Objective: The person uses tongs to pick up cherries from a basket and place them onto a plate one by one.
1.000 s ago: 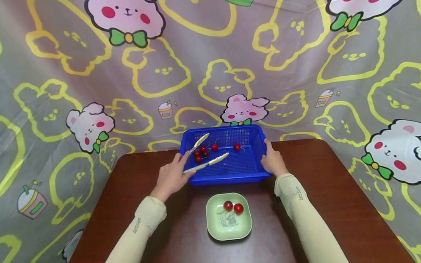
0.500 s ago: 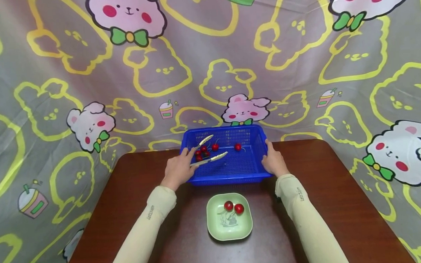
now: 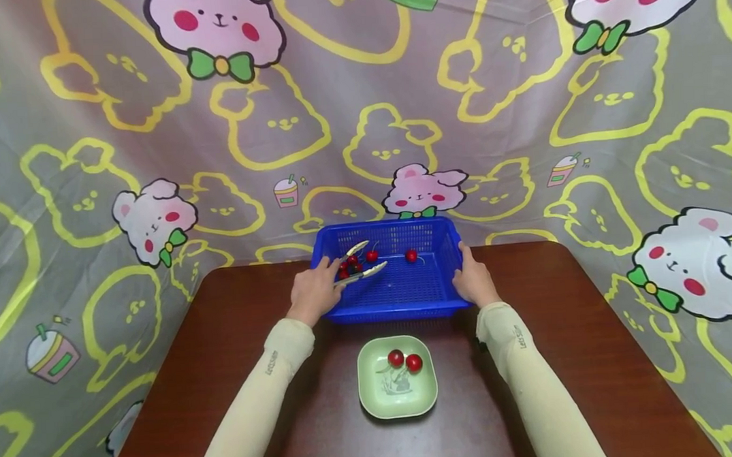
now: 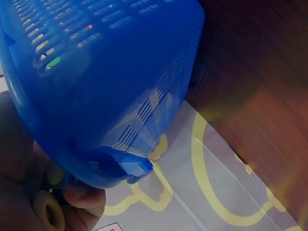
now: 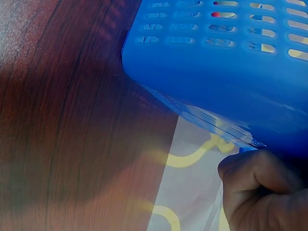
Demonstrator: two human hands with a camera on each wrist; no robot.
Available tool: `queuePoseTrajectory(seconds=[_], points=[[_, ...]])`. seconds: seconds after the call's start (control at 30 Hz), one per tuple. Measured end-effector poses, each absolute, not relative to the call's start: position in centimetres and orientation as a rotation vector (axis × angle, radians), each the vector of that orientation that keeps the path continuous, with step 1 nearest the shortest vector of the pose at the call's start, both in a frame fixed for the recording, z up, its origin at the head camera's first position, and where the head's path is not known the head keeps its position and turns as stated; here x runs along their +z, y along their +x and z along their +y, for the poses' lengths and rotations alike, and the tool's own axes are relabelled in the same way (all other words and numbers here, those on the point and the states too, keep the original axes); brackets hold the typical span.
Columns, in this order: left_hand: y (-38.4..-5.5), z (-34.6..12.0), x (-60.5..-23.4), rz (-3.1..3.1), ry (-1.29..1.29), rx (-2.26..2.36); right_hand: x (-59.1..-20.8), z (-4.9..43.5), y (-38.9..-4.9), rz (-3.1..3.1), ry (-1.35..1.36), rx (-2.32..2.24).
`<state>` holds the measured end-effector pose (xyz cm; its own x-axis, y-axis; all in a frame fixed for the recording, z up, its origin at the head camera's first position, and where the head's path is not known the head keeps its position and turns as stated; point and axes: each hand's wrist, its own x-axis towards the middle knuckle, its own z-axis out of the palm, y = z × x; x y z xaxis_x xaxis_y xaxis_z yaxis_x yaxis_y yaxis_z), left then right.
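Observation:
A blue plastic basket [image 3: 411, 288] stands at the back of the table with several red cherries [image 3: 372, 255] inside, mostly bunched at its left end. My left hand [image 3: 313, 292] holds a pair of tongs [image 3: 375, 270] over the basket's left wall. The tongs' arms are apart, around or beside the bunch; I cannot tell whether they touch a cherry. At the opposite end my right hand [image 3: 475, 283] grips the basket's rim, its curled fingers [image 5: 240, 175] showing below the wall in the right wrist view. One cherry lies alone toward the basket's right.
In front of the basket sits a pale green square dish [image 3: 370, 399] bearing two cherries. The brown wooden table [image 3: 567, 329] extends on both sides. Directly behind the basket hangs a patterned cloth [image 3: 491, 148].
My left hand has shifted right and slightly forward with the tongs. The tongs' tips have drawn closer together, near the bunched cherries. My right hand stays on the rim.

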<state>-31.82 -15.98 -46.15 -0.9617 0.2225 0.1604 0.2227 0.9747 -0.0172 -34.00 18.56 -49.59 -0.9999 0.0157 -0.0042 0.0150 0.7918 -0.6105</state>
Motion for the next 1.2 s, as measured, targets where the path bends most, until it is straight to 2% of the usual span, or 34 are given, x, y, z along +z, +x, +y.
queuePoseTrajectory(seconds=[1.2], points=[[-32.5, -14.8, -47.0, -2.939, -0.318, 0.039, -49.2, 18.5, -33.8, -2.971, -0.018, 1.013]])
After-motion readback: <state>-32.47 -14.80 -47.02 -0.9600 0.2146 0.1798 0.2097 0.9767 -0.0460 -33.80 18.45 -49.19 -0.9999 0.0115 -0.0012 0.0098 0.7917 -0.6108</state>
